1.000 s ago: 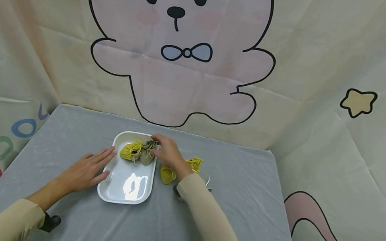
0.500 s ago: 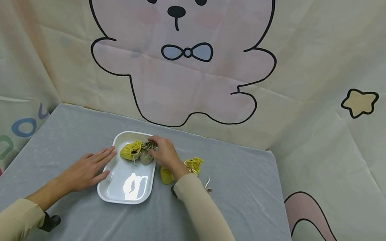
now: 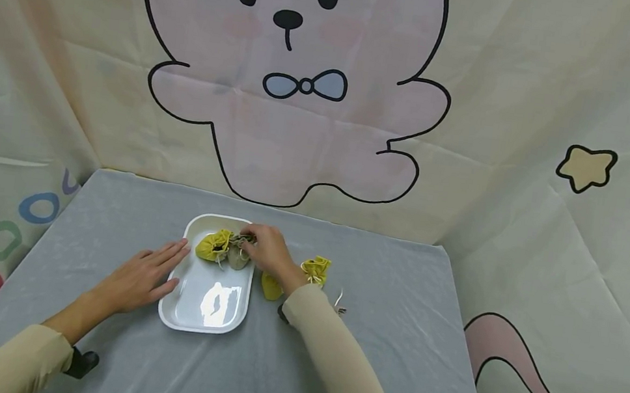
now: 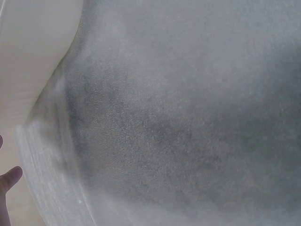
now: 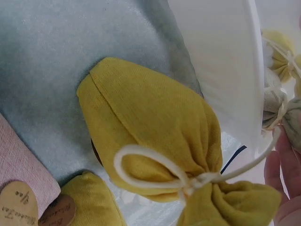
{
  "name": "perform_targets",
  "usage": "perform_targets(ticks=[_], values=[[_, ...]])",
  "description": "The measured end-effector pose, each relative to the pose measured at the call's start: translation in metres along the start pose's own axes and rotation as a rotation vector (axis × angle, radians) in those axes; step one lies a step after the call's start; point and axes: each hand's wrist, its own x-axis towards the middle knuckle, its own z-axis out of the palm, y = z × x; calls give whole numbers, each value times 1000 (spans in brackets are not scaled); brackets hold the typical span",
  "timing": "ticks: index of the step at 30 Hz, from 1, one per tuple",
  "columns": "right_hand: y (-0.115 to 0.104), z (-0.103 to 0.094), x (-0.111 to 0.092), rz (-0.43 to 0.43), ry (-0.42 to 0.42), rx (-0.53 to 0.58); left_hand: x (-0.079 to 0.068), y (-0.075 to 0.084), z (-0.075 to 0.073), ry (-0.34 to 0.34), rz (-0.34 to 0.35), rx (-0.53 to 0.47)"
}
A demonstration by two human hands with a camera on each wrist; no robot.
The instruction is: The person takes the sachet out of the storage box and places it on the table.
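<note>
A white tray lies on the table. In it, side by side near the back, are a yellow drawstring pouch and a grey-green drawstring pouch. My right hand reaches over the tray's right rim and pinches the gathered top of the grey-green pouch. In the right wrist view, its fingers are at the neck of that pouch. With fingers straight, my left hand rests against the tray's left rim. The left wrist view shows mostly cloth, the tray's side and a fingertip.
Right of the tray, partly behind my right arm, are yellow pouches on the grey-blue cloth. Close up, one yellow pouch has a white bow; a pink fabric piece with a round tag lies nearby. A printed curtain hangs behind.
My right hand has shifted slightly left, and the grey-green pouch's gathered top sits a little lower. My left hand and the tray have stayed in place.
</note>
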Motion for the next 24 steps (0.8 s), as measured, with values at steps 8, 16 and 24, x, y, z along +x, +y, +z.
perform_targets(ticks=[8, 16, 24], values=[[-2, 2, -1, 11, 29, 4, -1, -1, 0, 14, 7, 2], [-1, 1, -2, 8, 52, 29, 0, -1, 0, -14, -11, 3], [1, -1, -6, 9, 70, 58, 0, 1, 0, -26, -18, 1]])
